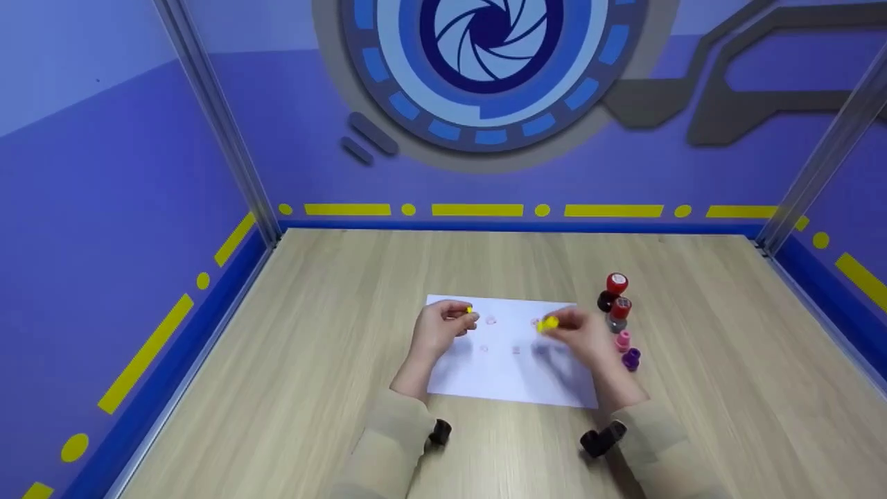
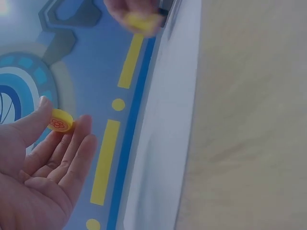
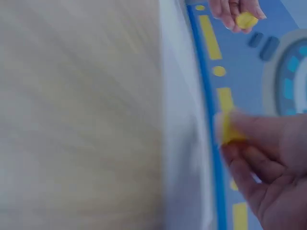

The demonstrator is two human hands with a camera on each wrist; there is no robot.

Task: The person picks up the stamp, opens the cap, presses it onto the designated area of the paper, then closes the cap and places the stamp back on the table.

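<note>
Between thumb and fingers, my left hand (image 1: 438, 329) pinches a small round yellow stamp cap (image 2: 60, 120) that shows a red flower on its face. The other fingers extend loosely below it in the left wrist view. My right hand (image 1: 581, 334) pinches a yellow stamp (image 1: 548, 324), blurred in the right wrist view (image 3: 230, 132) and partly covered by the fingertips. Both hands are raised over a white sheet of paper (image 1: 478, 384), left hand over its left side and right hand over its right. Several faint reddish prints (image 1: 515, 350) mark the sheet.
To the right of the paper stand more stamps in a column: a red one (image 1: 617, 283) with a dark base, another red one (image 1: 621, 307), a pink one (image 1: 623, 339) and a purple one (image 1: 630, 358). Blue panels surround the wooden table (image 1: 332, 298).
</note>
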